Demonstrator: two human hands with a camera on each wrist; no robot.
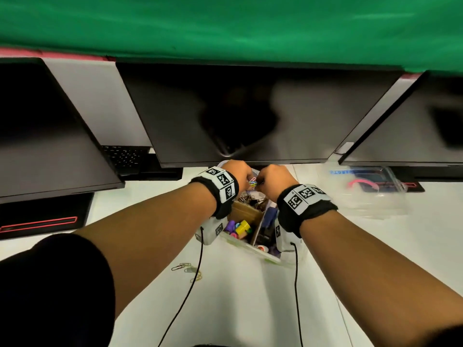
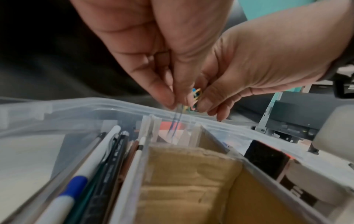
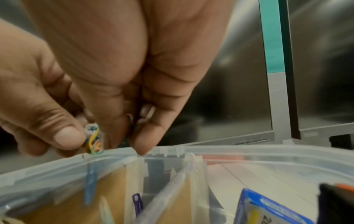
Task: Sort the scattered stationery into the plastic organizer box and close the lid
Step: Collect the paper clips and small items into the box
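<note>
your forearms fill the bottom of the head view, reaching forward over the white worktop (image 1: pixel 250 309), each wrist wrapped in a black band with printed marker tags. a few loose paper clips (image 1: pixel 186 269) lie on the worktop just under your left forearm, near the organizer box (image 1: pixel 253 250).

both hands meet above the far edge of the box. your left hand (image 1: pixel 238 172) has its fingers curled and its thumb pressed against a small bunch of coloured paper clips (image 1: pixel 253 183); in the right wrist view that bunch (image 3: pixel 93 141) shows yellow, green and blue just above the clear rim (image 3: pixel 249 153). your right hand (image 1: pixel 271 181) is also clenched in a pinch at the same bunch, fingertips (image 3: pixel 141 145) pointing down, touching or nearly touching the rim. from the left wrist view a thin blurred clip (image 2: pixel 177 121) hangs from the pinched fingertips over a narrow compartment.

the box stands open on the worktop in front of the middle monitor (image 1: pixel 250 113). inside, pens (image 2: pixel 91 166) lie in a long side compartment, a cardboard-lined compartment (image 2: pixel 182 181) sits beside them, and small coloured pieces (image 1: pixel 238 227) fill a near section. a clear lid (image 1: pixel 373 191), blurred, lies on the worktop well to the right of the box.
</note>
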